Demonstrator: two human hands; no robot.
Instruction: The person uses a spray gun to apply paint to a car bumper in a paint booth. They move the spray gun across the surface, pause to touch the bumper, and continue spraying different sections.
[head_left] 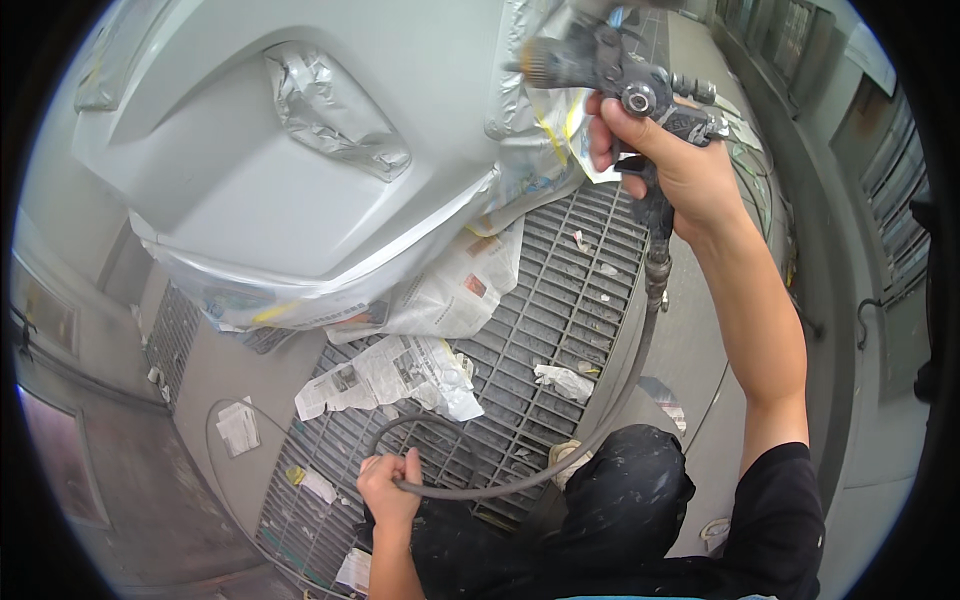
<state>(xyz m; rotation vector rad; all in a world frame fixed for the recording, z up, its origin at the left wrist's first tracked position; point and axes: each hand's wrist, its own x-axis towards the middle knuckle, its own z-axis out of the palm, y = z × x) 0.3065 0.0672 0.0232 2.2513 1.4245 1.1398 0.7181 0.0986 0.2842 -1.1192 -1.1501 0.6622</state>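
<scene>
Raised at the upper right, my right hand [672, 165] is closed round the grip of a spray gun [610, 70], its nozzle pointing left toward a masked vehicle's silver-grey bodywork [230, 210]. From the base of the gun a grey air hose [630, 375] drops and curves back to the lower middle. There my left hand [392, 488] grips the hose, which loops beyond it over the floor grating. Crinkled masking [335, 110] covers a lamp-shaped area of the bodywork. Plastic film and newspaper [455, 285] hang along the lower edge.
Metal floor grating [560, 260] runs beneath the vehicle. Torn newspaper [400, 380] and paper scraps [565, 382] lie on it. At the right stands a grey wall [810, 200] with windows. A thin hose [215, 450] curves across the floor at the left. My bent knee [630, 490] is below.
</scene>
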